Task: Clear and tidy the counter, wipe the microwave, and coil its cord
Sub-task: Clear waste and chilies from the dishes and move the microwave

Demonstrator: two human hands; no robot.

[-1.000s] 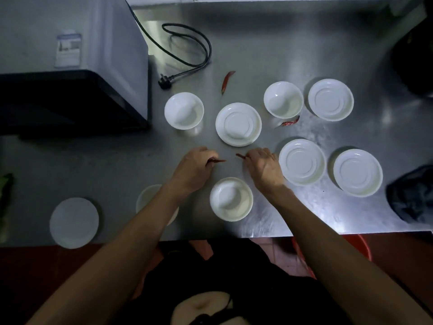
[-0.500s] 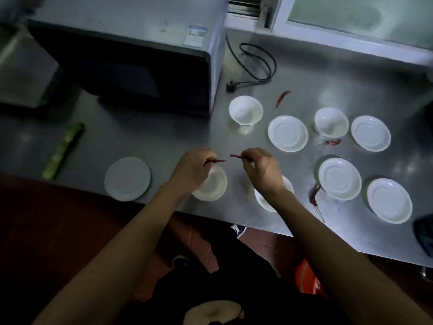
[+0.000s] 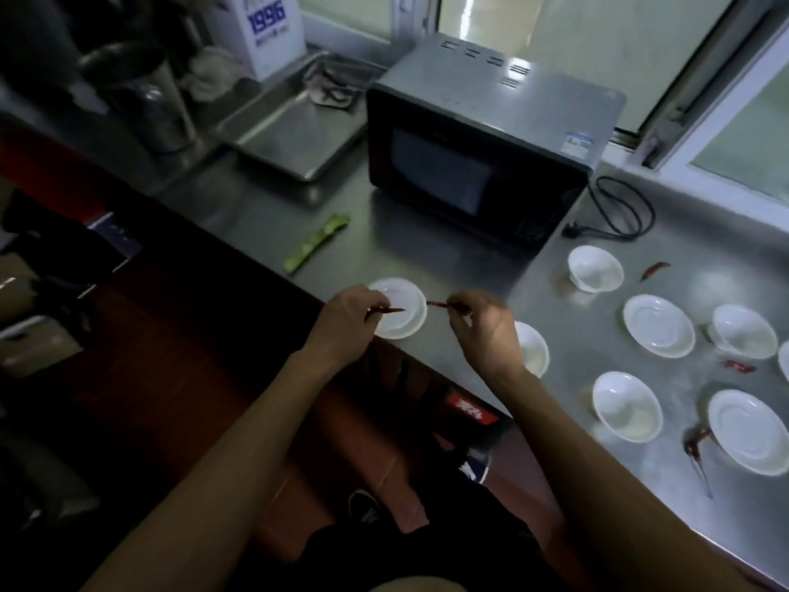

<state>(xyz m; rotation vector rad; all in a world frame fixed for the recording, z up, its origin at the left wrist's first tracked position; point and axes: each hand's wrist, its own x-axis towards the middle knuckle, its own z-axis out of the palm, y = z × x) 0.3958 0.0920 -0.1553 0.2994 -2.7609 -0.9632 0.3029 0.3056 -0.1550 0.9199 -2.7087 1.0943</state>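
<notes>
Brushed steel bench [image 3: 427, 267], dull sheen w/ soft glare patches. Left hand [image 3: 346, 324] grip pinched on a thin, pointed dried red chili piece [image 3: 389, 310]; right hand [image 3: 486, 331] grip pinched on the other chili piece [image 3: 442, 306], both held above the bench edge, tips facing each other w/ a small gap, over a flat white plate [image 3: 401, 307]. Boxy microwave [image 3: 482, 143], grey metal top w/ vent slots, glossy black door, sits at the back of the bench; its black rubbery cord [image 3: 619, 207] lies in a loose loop just right of it, plug flat on the steel. Smooth round white dishes spread to the right: deep bowl [image 3: 595, 267] near the cord, shallow saucers [image 3: 658, 326] and more bowls beyond. Loose wrinkled red chilies [image 3: 655, 270] between them, one [image 3: 696, 442] touching a saucer rim near the front edge. Green ribbed veg strip [image 3: 316, 243] left of the microwave, rectangular steel tray [image 3: 290, 130] behind it. Vs 0.5 s ago: view swung left, so microwave now sits centre frame and the tray, a white 1996 box [image 3: 267, 32] and dark cylindrical pot [image 3: 141, 91] came into view; hands keep the same pinch on both pieces, gap about equal; dishes, cord, chilies unmoved
</notes>
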